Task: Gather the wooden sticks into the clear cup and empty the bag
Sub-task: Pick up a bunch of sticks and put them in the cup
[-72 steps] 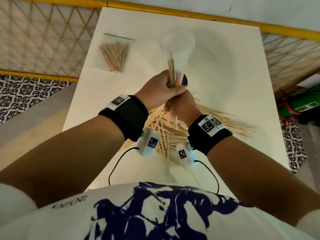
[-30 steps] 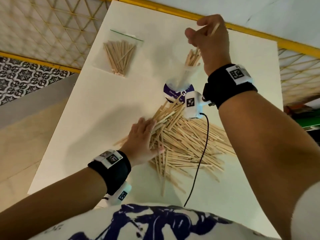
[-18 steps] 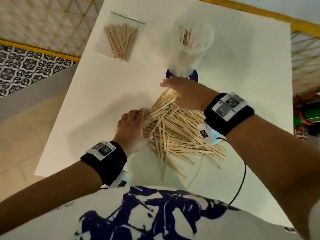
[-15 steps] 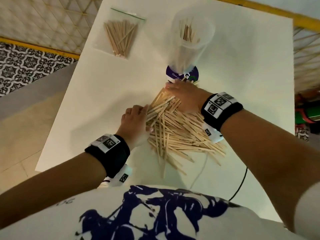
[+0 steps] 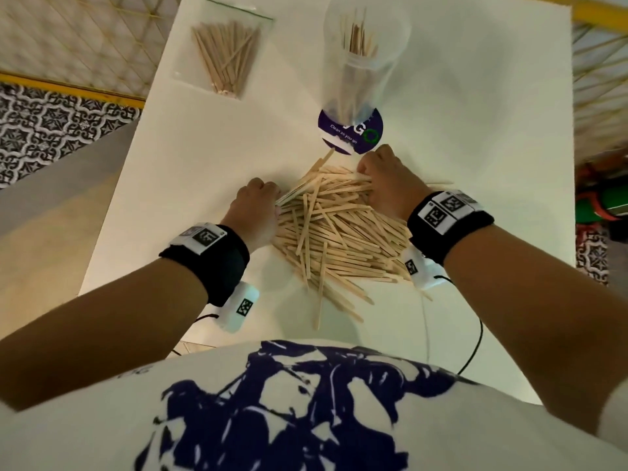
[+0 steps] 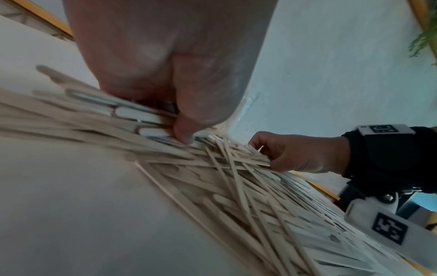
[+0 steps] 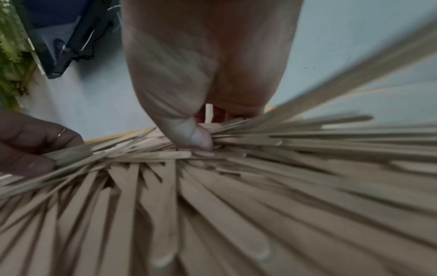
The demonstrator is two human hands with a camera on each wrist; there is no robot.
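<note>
A pile of flat wooden sticks (image 5: 336,236) lies on the white table (image 5: 475,130) in front of me. My left hand (image 5: 258,202) curls round stick ends at the pile's left edge; its thumb (image 6: 182,130) presses on them. My right hand (image 5: 384,178) grips stick ends at the pile's far right side, with the thumb (image 7: 196,134) on top. Behind the pile stands the clear cup (image 5: 365,59) on a purple round sticker, with a few sticks inside. A clear zip bag (image 5: 226,52) with more sticks lies at the far left.
The table's left edge drops to a tiled floor (image 5: 51,130). A yellow lattice railing (image 5: 68,45) runs behind and left of the table. White camera units with black cables (image 5: 475,341) hang under both wrists, close to the pile.
The right hand came down from above the cup to the pile. Both hands, flat on the sticks half a second ago, have curled round stick ends at opposite sides.
</note>
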